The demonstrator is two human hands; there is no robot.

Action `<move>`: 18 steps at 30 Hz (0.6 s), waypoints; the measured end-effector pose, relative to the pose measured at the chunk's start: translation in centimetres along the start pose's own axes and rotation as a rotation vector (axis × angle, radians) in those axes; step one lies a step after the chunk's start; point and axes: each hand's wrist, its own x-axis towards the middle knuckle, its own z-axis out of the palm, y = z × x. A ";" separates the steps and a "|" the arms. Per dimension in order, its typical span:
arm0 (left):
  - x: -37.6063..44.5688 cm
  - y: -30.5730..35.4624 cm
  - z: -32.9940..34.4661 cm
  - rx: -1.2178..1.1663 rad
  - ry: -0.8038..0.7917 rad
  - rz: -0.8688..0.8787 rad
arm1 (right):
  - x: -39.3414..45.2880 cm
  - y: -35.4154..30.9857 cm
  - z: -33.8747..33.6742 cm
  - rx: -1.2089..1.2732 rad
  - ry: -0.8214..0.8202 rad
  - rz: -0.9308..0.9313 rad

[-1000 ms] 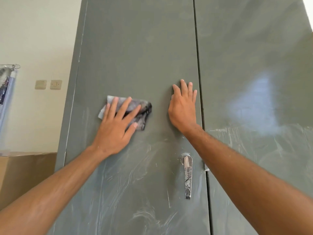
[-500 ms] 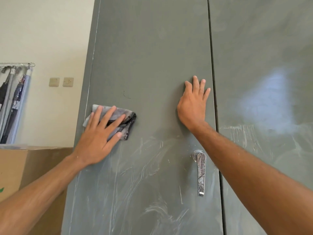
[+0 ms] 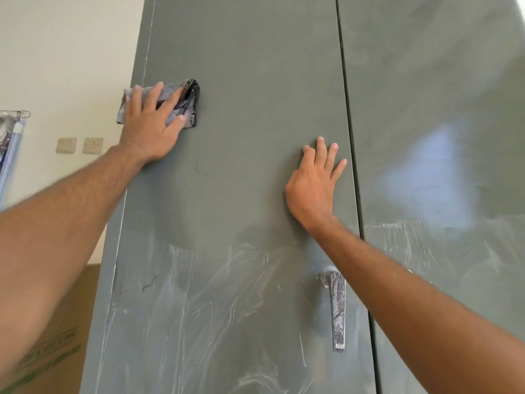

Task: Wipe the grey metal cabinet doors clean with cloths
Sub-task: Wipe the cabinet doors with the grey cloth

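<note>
The left hand (image 3: 147, 129) and its cloth (image 3: 181, 105) have climbed to the left door's (image 3: 241, 109) upper left edge since a moment ago. Near, the handle (image 3: 338, 305) hangs by white smears. The right hand (image 3: 315, 186) rests flat, fingers straight. The left fingers lie spread, pressing the cloth flat.

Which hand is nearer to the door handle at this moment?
The right hand. It lies flat on the door directly above the door handle, near the seam. The left hand is far up and across, pressing the cloth by the door's left edge.
</note>
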 end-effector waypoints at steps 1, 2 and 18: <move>-0.5 0.0 0.2 -0.003 0.014 0.009 | 0.0 0.0 0.0 0.001 -0.004 0.000; -1.5 -0.1 0.4 -0.010 0.022 0.021 | 0.0 0.0 0.0 0.004 -0.009 -0.001; -14.2 -2.6 1.1 -0.013 -0.041 -0.008 | -0.2 -0.5 -0.9 0.031 -0.060 0.020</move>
